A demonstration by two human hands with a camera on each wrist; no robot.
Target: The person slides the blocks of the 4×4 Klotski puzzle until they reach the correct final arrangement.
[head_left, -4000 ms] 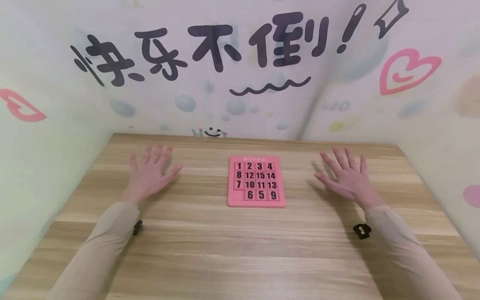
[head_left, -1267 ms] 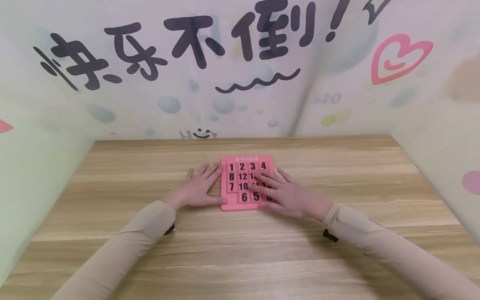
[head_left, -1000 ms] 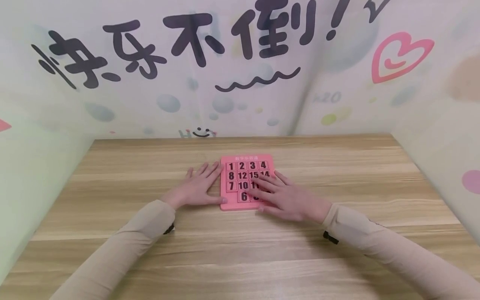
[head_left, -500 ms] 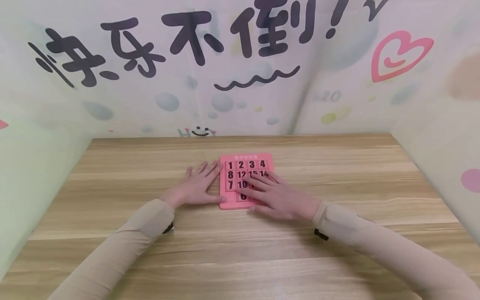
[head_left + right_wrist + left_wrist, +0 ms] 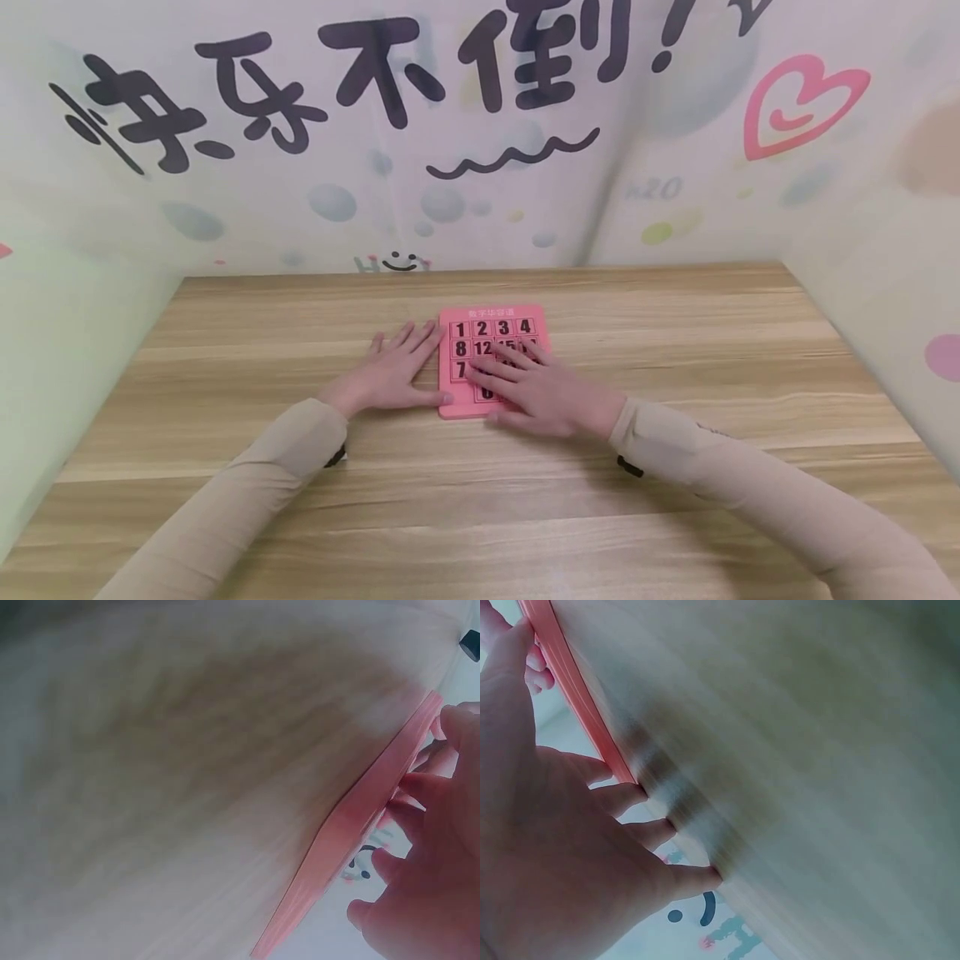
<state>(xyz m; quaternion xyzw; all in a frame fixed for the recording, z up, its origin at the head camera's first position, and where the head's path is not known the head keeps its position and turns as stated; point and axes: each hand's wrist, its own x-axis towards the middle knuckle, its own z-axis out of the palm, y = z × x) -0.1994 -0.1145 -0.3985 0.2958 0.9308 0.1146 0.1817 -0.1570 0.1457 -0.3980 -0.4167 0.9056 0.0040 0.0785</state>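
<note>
A pink sliding number puzzle (image 5: 491, 314) lies flat on the table, its top row reading 1, 2, 3, 4. A bare slot shows at its lower left, under the 7 tile (image 5: 460, 370). My left hand (image 5: 386, 377) lies along the puzzle's left side, fingers straight and spread; its thumb touches the lower left corner and its fingertips touch the upper left edge. Over the lower right tiles reaches my right hand (image 5: 551, 396), fingers extended, hiding several tiles. In the right wrist view its fingers are bent slightly above the puzzle's pink edge (image 5: 337, 832); contact with the tiles is unclear.
The wood-grain table (image 5: 480, 517) spreads around the puzzle on all sides. Behind it stands a pale printed backdrop (image 5: 285, 208) with large dark characters, and pale side walls close in at left and right. Black straps sit under both wrists.
Both hands came inward from far apart to the puzzle. Since then the left hand has stayed put, while the right hand has slid left across the tiles. The visible tiles keep their places.
</note>
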